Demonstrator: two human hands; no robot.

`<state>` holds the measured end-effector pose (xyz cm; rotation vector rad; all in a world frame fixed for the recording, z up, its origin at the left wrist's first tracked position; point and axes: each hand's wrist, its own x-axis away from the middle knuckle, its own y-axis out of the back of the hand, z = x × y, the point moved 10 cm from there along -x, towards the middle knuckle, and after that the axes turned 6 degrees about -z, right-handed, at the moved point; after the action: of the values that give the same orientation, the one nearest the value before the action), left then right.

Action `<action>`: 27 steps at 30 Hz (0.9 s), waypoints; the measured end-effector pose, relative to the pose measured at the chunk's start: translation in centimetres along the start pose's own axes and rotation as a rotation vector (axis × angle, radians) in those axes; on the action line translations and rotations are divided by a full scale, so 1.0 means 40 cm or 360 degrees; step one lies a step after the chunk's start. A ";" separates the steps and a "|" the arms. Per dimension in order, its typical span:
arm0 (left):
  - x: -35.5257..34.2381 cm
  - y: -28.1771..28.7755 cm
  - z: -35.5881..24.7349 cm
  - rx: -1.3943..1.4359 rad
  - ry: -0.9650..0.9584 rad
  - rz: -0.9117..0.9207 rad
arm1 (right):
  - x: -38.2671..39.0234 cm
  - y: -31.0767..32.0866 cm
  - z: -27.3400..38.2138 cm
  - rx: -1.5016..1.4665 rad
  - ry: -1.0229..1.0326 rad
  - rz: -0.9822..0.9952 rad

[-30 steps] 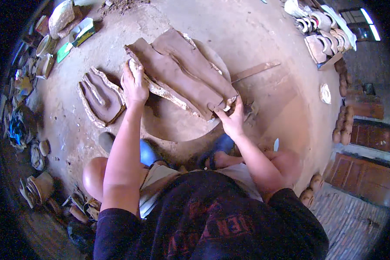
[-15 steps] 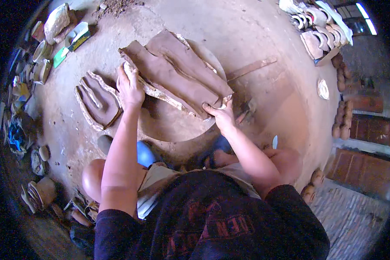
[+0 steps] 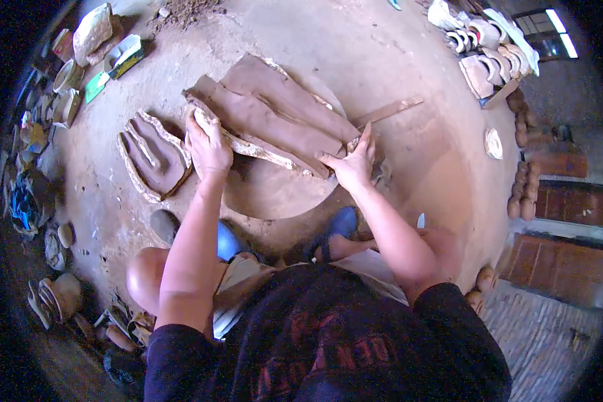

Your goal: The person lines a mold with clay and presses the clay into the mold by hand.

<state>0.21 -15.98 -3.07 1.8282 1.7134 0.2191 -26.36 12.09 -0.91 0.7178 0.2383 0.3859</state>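
Observation:
Before me is a long mould with a crusty whitish edge, lined with brown clay pressed into lengthwise troughs. It lies tilted over a round board on the floor. My left hand is closed around its near left edge. At the near right corner rests my right hand, thumb on the clay and fingers stretched out; the fingers' undersides are hidden. A smaller clay-lined mould, U-shaped with a raised middle ridge, lies to the left of my left hand.
A flat wooden strip lies right of the board. Several curved mould pieces are stacked at the far right. Containers and a pale block line the left. A rounded stone sits near my left knee.
The long mould has shifted slightly downward at its far end. My right hand's fingers have straightened and spread at the corner. My left hand keeps its hold.

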 end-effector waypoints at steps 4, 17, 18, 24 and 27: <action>0.021 -0.004 0.017 0.0021 0.0073 0.0077 | -0.024 -0.020 -0.005 0.0347 -0.0063 0.0132; 0.074 0.026 0.026 0.0093 0.0180 -0.0093 | -0.091 -0.047 0.076 0.0720 0.0030 0.0190; 0.085 0.045 0.048 0.0073 0.0189 -0.0102 | -0.076 -0.070 0.121 0.0846 0.0066 0.0279; 0.081 0.073 0.045 0.0197 0.0118 -0.0190 | -0.073 -0.094 0.199 0.0923 0.0098 0.0370; 0.069 0.090 0.076 0.0041 0.0149 -0.0151 | -0.071 -0.117 0.242 0.1094 0.0232 0.0366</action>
<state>5.20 -14.24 -4.34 1.7749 1.8708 0.2479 -24.41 1.97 3.21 1.4028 0.4372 0.5850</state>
